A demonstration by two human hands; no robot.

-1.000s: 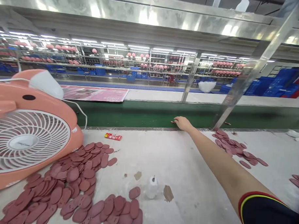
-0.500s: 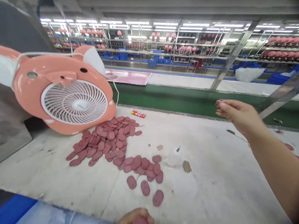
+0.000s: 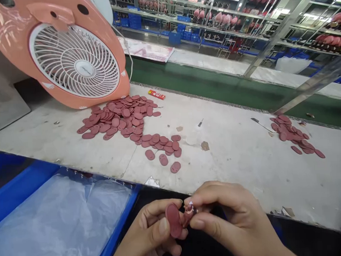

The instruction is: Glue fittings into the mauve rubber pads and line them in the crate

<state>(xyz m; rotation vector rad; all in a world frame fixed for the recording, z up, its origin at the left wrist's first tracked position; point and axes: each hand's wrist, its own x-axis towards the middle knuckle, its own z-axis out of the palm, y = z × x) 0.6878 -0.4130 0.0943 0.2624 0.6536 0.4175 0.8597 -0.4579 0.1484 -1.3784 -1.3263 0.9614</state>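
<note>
In front of the table edge, my left hand (image 3: 151,233) is closed on a flat maroon oval piece (image 3: 173,220), pinched between thumb and fingers. My right hand (image 3: 229,219) meets it from the right. Between its thumb and forefinger sits a small crumpled reddish-brown scrap (image 3: 188,212) with a whitish bit on top; its kind is unclear. The scrap is right beside the oval, perhaps touching it. On the table beyond, a large heap of similar maroon ovals (image 3: 120,120) trails toward a few loose ones, some showing small holes.
A pink animal-shaped fan (image 3: 84,67) stands behind the heap. A red packet (image 3: 157,94) lies near the back edge. More maroon ovals (image 3: 293,135) are piled at right. A blue bin (image 3: 48,166) with a clear plastic liner is at lower left, beside a green conveyor-side strip farther back (image 3: 202,80).
My right hand has come down from the far right of the table to my left hand. The left hand has risen into fuller view with the oval. The camera has tilted downward.
</note>
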